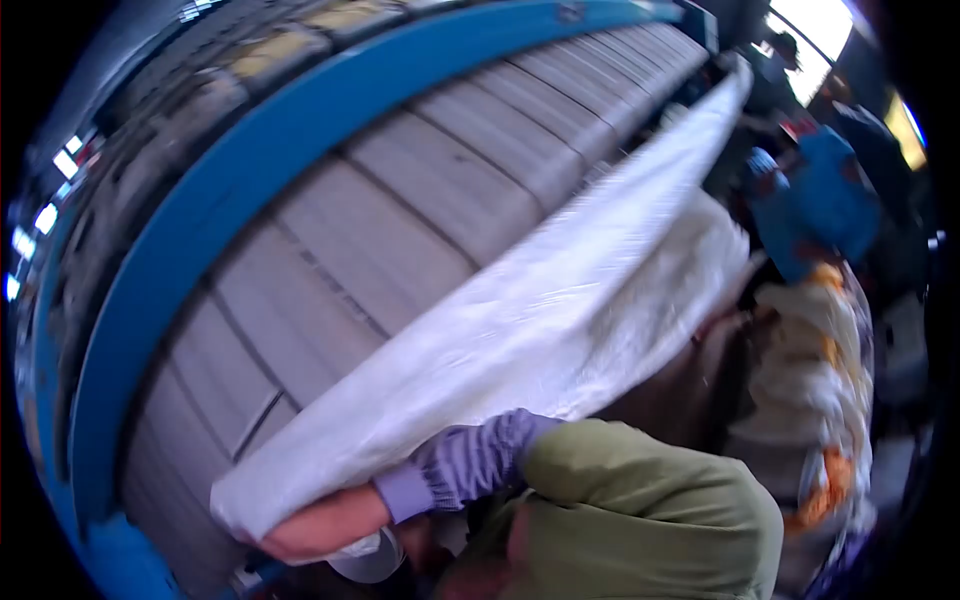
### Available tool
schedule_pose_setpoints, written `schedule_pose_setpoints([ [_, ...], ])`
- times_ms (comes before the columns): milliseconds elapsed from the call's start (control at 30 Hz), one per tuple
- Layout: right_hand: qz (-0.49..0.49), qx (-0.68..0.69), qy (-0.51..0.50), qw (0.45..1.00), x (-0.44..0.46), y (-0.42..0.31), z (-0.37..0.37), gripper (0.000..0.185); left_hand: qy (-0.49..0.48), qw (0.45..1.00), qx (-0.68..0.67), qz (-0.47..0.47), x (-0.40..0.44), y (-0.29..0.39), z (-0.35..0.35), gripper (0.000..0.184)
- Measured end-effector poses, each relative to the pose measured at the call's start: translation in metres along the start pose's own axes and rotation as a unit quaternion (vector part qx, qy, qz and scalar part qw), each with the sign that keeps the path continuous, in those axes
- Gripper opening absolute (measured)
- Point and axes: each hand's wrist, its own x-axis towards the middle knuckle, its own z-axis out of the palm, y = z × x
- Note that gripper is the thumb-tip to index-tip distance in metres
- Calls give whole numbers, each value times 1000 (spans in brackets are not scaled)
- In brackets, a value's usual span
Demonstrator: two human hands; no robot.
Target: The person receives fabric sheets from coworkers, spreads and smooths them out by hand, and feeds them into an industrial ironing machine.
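Note:
A long, shiny white plastic sheet (520, 310) stretches diagonally from the lower left to the upper right, partly blurred by motion. My left hand (335, 525), below a purple cuff and green sleeve, is closed on the sheet's lower-left end; its fingertips are hidden by the material. Under the sleeve there are dim skin-coloured patches, and I cannot tell whether they are my right hand. The sheet lies over the edge of a slatted grey-brown surface (400, 200), with looser folds hanging on its right side.
A curved blue frame (190, 210) borders the slatted surface. At the right, a person in blue (820, 200) is beside a pile of cream-white material (800, 370) with orange parts (828, 485). A round white object (365, 565) sits below my left hand.

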Motion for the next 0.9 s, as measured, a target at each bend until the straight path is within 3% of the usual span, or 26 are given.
schedule_pose_setpoints([
  [33, 120, 52, -20, 991, 22, 3, 6, 24, 14, 995, 89, 31, 0, -8, 3, 36],
  [100, 360, 130, -80, 920, 59, 14, 9, 31, 61, 948, 302, 76, 6, -27, 15, 36],
  [133, 394, 174, 14, 902, 72, 33, -6, 33, 49, 988, 25, 141, 23, 26, 17, 38],
  [167, 415, 219, 80, 880, 72, 59, -3, 34, 84, 990, -49, 101, 23, 75, 21, 38],
  [200, 473, 337, 104, 807, 66, 86, -3, 40, 75, 995, -36, 59, 25, 71, 19, 42],
  [233, 499, 402, 30, 767, 56, 119, -7, 32, 41, 979, -199, 11, 30, 59, 28, 44],
  [267, 578, 530, 98, 613, 58, 122, -14, 51, 25, 923, -381, -46, 35, 47, 37, 46],
  [300, 570, 547, 54, 610, 53, 128, -23, 79, 30, 845, -524, -105, 42, 41, 45, 48],
  [333, 608, 527, 48, 592, 43, 125, -36, 85, 13, 878, -470, -93, 36, 38, 52, 47],
  [400, 550, 395, 28, 736, 22, 111, -51, 83, 39, 877, -469, -94, 42, 37, 60, 50],
  [433, 489, 263, -26, 831, 12, 90, -68, 77, 53, 861, -496, -97, 46, 36, 62, 52],
  [467, 380, 2, -37, 924, -6, 77, -78, 72, 51, 824, -555, -104, 51, 39, 61, 54],
  [500, 388, -84, -84, 914, -23, 67, -87, 73, 31, 753, -643, -136, 54, 72, 49, 54],
  [533, 394, -168, -130, 894, -38, 58, -94, 73, 34, 724, -675, -138, 57, 54, 48, 53],
  [567, 399, -249, -177, 865, -51, 50, -95, 74, 84, 759, -625, -163, 59, 55, 41, 51],
  [600, 364, -290, -192, 864, -65, 52, -90, 75, 103, 907, -388, -127, 59, 40, 35, 51],
  [667, 311, -343, -206, 862, -75, 66, -83, 79, 187, 858, -394, -270, 47, 41, 35, 40],
  [700, 310, -336, -195, 867, -70, 80, -83, 79, 132, 924, -313, -177, 42, 27, 36, 30],
  [833, 300, -345, -166, 874, -60, 154, -66, 81, 166, 980, -100, -45, 60, -12, 74, 30],
  [900, 315, -319, -155, 880, -46, 184, -61, 80, 63, 973, -110, -191, 79, -42, 94, 25],
])
